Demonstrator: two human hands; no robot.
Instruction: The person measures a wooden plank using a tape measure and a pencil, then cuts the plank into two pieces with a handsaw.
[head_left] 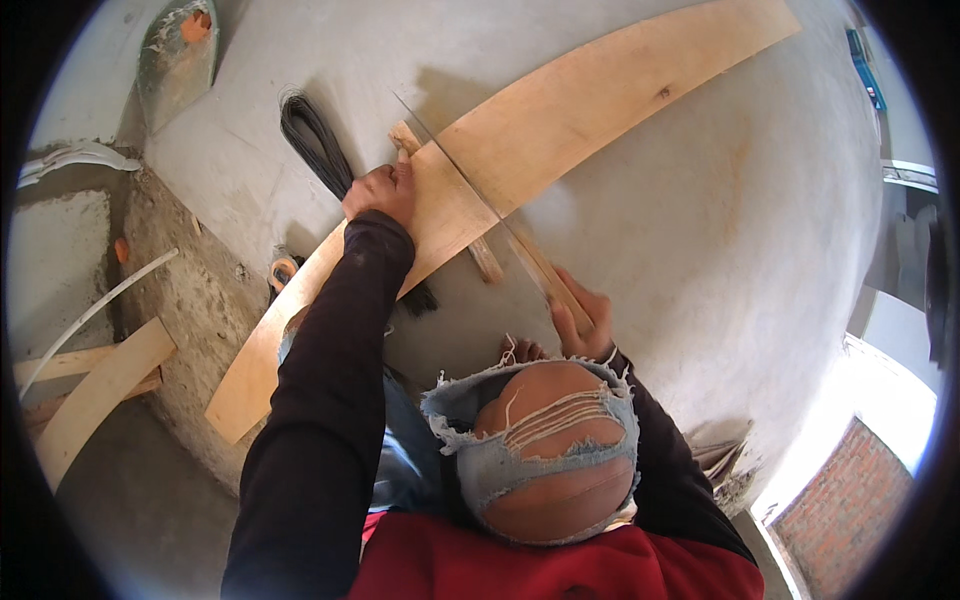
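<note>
Grey concrete floor [700,270], smooth, with brownish stains, bearing the items below. Long pale-wood plank [600,115], thin and flat, bowed by the lens, lying diagonally from lower left to upper right, a dark knot near its far end. Shorter pale-wood board [105,400], at the left margin, apart from the plank and propped over other timber. Handsaw with thin dark metal blade and light wooden handle [497,213], set across the plank at mid-length, blade tip beyond the far edge, handle toward the wearer. Progress, by judgement: a crosscut is in hand; the portions either side of the blade sit in line, so the parting appears unfinished; depth of cut cannot be read, and the remainder is whatever thickness and width still joins them. Looped bundle of dark thin wire [318,145], passing beneath the plank, loose ends showing at the near side. Narrow rough wooden stick [486,262], under the plank beside the cut, both ends protruding. Left hand [380,193], bearing down on the plank's far edge close to the stick's upper end; whether the fingers wrap underneath cannot be told. Right hand [583,315], closed round the saw handle, well apart from the left. Small orange-ringed tool [284,270], beside the plank, partly hidden.
</note>
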